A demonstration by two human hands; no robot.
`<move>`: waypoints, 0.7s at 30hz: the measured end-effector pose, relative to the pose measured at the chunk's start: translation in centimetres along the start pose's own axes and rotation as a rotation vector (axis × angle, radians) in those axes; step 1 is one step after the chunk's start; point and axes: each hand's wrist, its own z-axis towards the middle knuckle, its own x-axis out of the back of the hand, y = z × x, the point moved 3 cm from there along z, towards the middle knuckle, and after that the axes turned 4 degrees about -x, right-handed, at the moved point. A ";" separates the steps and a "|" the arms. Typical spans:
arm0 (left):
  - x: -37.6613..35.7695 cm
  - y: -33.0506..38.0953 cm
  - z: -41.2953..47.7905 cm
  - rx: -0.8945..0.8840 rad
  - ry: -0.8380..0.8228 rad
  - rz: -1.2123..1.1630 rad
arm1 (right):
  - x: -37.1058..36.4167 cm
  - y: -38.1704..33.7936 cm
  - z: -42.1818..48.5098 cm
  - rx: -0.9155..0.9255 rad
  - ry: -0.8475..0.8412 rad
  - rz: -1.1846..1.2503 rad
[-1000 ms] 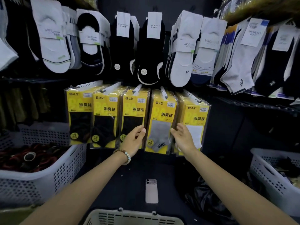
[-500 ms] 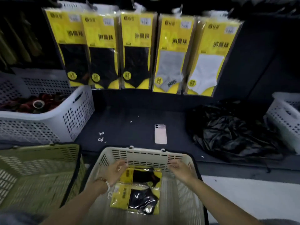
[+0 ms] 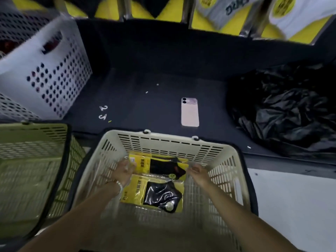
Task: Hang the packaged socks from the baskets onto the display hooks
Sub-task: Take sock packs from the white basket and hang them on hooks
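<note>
Two yellow sock packages with black socks lie inside the cream basket [image 3: 169,138] in front of me. My left hand [image 3: 124,172], with a bead bracelet at the wrist, curls its fingers on the left end of the upper sock package [image 3: 163,167]. At that package's right edge, my right hand [image 3: 198,173] has its fingers bent onto the clear plastic. The lower sock package [image 3: 156,195] lies untouched just below. The bottoms of the hung sock packages [image 3: 223,13] show along the top edge; the hooks are out of view.
A pink phone [image 3: 189,112] lies on the dark shelf behind the basket. A crumpled black plastic bag [image 3: 283,110] sits at the right. A white perforated basket [image 3: 51,73] stands at the left, a green basket [image 3: 32,142] beside mine. Two small white hooks [image 3: 103,112] lie loose.
My view dropped from the hung packages to the cream basket. Both hands left the display, went down into the basket and closed in on the upper package's two ends.
</note>
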 end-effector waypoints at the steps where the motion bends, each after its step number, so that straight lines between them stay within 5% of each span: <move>1: -0.3 -0.1 0.6 0.003 -0.018 -0.001 | -0.4 0.0 0.7 -0.001 -0.014 -0.034; 7: -1.6 -1.6 3.0 0.078 -0.007 -0.037 | -2.1 0.1 2.6 0.043 0.025 -0.259; 12: -2.0 -1.8 3.2 0.104 0.050 -0.063 | -2.0 -1.1 0.9 0.284 0.115 -0.223; 18: -0.1 -0.3 1.5 -0.053 0.122 0.062 | -0.2 -2.2 -1.9 0.336 0.040 0.070; 21: 0.5 -0.3 -0.1 -0.157 0.165 0.223 | -0.8 0.2 -2.9 0.214 -0.002 0.009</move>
